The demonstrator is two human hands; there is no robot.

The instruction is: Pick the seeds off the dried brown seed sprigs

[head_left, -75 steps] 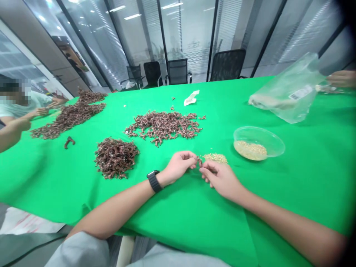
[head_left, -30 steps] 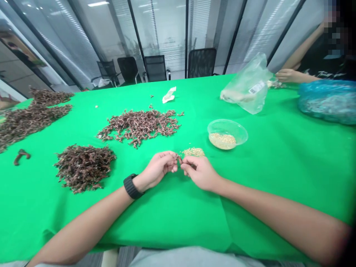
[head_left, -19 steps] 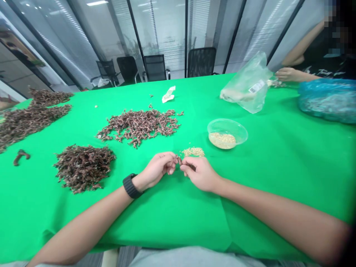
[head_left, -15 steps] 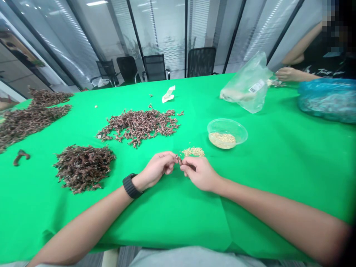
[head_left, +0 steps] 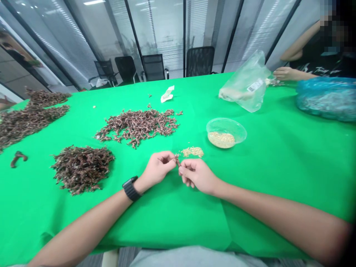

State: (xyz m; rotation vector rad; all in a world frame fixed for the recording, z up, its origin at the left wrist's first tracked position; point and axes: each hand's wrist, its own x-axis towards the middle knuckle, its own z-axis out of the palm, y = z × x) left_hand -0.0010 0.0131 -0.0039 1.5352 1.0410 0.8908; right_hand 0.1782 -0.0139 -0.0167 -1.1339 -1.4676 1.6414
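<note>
Left hand (head_left: pixel 160 167), right hand (head_left: pixel 200 175) pinch 1 brown piece (head_left: pixel 178 161); handling apparently unfinished. Golden bits (head_left: pixel 192 151) lie loose. Compact heap (head_left: pixel 82 168), spread heap (head_left: pixel 140 125): finished or pending, cannot tell.

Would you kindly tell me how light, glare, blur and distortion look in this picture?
Head view: bright, fairly even light on the cloth; glare streaks in the glass; posts fanning outward toward the top; right arm soft near the dark right edge; brown piece too small for detail.
</note>
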